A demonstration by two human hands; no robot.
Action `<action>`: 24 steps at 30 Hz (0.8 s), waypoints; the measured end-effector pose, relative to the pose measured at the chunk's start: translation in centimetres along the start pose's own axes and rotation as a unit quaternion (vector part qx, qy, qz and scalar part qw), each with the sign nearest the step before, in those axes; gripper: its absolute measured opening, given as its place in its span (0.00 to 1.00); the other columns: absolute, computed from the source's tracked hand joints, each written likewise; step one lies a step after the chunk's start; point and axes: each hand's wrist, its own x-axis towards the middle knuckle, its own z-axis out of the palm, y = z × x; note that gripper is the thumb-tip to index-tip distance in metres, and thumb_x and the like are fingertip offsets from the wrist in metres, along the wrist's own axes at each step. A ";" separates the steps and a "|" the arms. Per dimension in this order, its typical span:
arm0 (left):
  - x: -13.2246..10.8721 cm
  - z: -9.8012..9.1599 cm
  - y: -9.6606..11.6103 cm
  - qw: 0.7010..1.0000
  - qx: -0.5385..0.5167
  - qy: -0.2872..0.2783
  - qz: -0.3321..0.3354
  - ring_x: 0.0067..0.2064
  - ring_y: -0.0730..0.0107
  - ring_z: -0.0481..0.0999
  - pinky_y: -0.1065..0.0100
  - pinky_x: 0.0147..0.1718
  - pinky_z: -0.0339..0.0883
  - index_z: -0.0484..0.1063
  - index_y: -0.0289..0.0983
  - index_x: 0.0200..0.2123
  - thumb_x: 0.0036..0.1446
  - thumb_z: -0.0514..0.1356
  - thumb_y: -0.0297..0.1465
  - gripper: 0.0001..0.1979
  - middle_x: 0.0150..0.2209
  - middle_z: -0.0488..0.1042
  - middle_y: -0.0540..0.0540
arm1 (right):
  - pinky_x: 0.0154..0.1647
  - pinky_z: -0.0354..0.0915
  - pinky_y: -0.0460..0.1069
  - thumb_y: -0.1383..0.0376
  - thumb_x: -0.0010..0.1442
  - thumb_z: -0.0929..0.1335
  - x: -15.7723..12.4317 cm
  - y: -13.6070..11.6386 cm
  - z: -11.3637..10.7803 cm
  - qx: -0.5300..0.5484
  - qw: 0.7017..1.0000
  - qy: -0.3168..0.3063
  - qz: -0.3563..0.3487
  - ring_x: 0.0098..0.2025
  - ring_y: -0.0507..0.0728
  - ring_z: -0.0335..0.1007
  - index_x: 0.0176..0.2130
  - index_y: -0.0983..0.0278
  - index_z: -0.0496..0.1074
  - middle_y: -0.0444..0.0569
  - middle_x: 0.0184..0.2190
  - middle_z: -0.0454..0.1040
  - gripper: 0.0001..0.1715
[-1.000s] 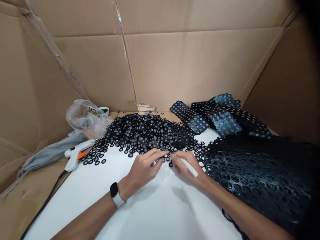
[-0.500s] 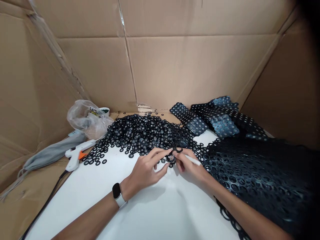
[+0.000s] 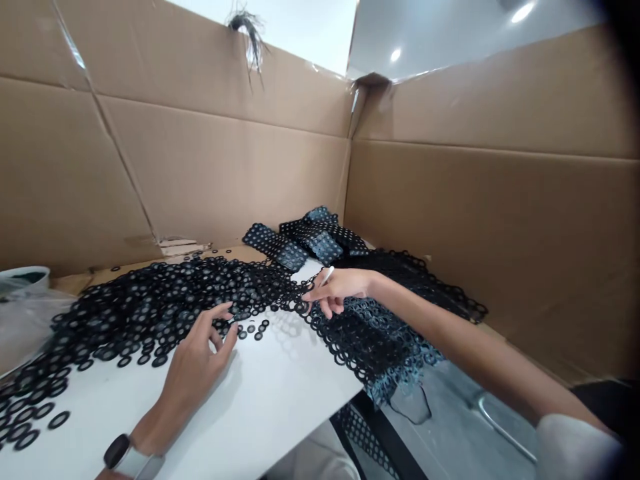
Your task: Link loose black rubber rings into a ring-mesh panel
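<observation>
My left hand (image 3: 197, 357) hovers over the white tabletop (image 3: 280, 380) at the near edge of a pile of black rings (image 3: 165, 303). Its fingers are curved and apart, and nothing shows between them. Farther right, my right hand (image 3: 337, 291) is closed on a slim white pen-like stick (image 3: 327, 275), which points up past the fingers. A black ring (image 3: 303, 307) lies at its fingertips; whether they grip it I cannot tell. Just beyond and below this hand spreads a large sheet of joined black rings (image 3: 355, 337), hanging over the table's right edge.
Folded dotted black strips (image 3: 320, 243) lie at the back. Cardboard walls (image 3: 240, 173) enclose the table behind and to the right. At far left are a clear plastic bag (image 3: 25, 327) and a white cup (image 3: 43, 275). Grey floor (image 3: 457, 400) shows beyond the right edge.
The view has swung right. My hands, together over the ring pile before, are now apart. My right hand has moved to the ring sheet, still with the white stick; my left stays near the pile.
</observation>
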 end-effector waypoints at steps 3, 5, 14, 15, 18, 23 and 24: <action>0.1 0.0 -0.2 1.000 -0.003 -0.008 -0.010 0.28 0.71 0.74 0.66 0.35 0.71 0.70 0.45 0.66 0.72 0.58 0.45 0.23 0.48 0.81 0.50 | 0.24 0.66 0.44 0.40 0.60 0.80 -3.3 0.2 -2.5 -0.045 0.997 0.029 0.057 0.22 0.50 0.69 0.39 0.67 0.86 0.47 0.24 0.82 0.31; 0.3 0.0 -0.4 1.000 -0.004 -0.006 -0.014 0.29 0.70 0.75 0.66 0.35 0.71 0.72 0.45 0.65 0.71 0.58 0.45 0.23 0.46 0.82 0.50 | 0.25 0.66 0.44 0.43 0.63 0.79 -5.3 0.1 -4.3 -0.078 0.991 0.052 0.100 0.23 0.49 0.69 0.40 0.67 0.86 0.47 0.25 0.82 0.29; 0.6 0.3 -1.6 1.000 -0.007 -0.016 -0.024 0.29 0.69 0.77 0.67 0.34 0.72 0.74 0.46 0.62 0.70 0.57 0.47 0.22 0.45 0.83 0.51 | 0.49 0.81 0.57 0.57 0.76 0.74 -11.0 2.0 -11.3 -0.234 0.903 0.184 0.309 0.48 0.60 0.82 0.58 0.65 0.78 0.53 0.53 0.81 0.18; 0.6 0.3 -1.7 1.000 -0.008 -0.017 -0.024 0.29 0.69 0.77 0.67 0.34 0.72 0.74 0.45 0.61 0.70 0.57 0.47 0.22 0.45 0.83 0.51 | 0.52 0.81 0.59 0.57 0.76 0.74 -11.6 2.5 -11.8 -0.245 0.892 0.196 0.324 0.52 0.62 0.82 0.60 0.65 0.77 0.55 0.57 0.80 0.20; 0.5 0.4 -2.0 1.000 -0.011 -0.019 -0.019 0.28 0.69 0.77 0.67 0.33 0.73 0.75 0.44 0.61 0.70 0.57 0.47 0.22 0.45 0.83 0.50 | 0.56 0.80 0.62 0.57 0.76 0.74 -13.2 4.0 -13.0 -0.267 0.867 0.225 0.356 0.56 0.64 0.81 0.63 0.64 0.75 0.56 0.61 0.78 0.23; 0.6 0.2 -1.5 1.000 -0.010 -0.019 -0.004 0.28 0.68 0.77 0.67 0.33 0.72 0.77 0.43 0.59 0.71 0.57 0.46 0.22 0.44 0.83 0.49 | 0.57 0.80 0.62 0.57 0.76 0.74 -14.8 5.9 -14.5 -0.300 0.827 0.269 0.392 0.56 0.64 0.80 0.63 0.63 0.76 0.56 0.61 0.78 0.22; 0.6 0.1 -1.3 1.000 -0.010 -0.020 -0.002 0.28 0.68 0.77 0.67 0.33 0.72 0.77 0.43 0.59 0.71 0.57 0.46 0.22 0.44 0.84 0.49 | 0.56 0.80 0.62 0.57 0.76 0.74 -14.9 6.1 -14.8 -0.307 0.820 0.275 0.397 0.56 0.64 0.80 0.63 0.63 0.76 0.56 0.61 0.78 0.21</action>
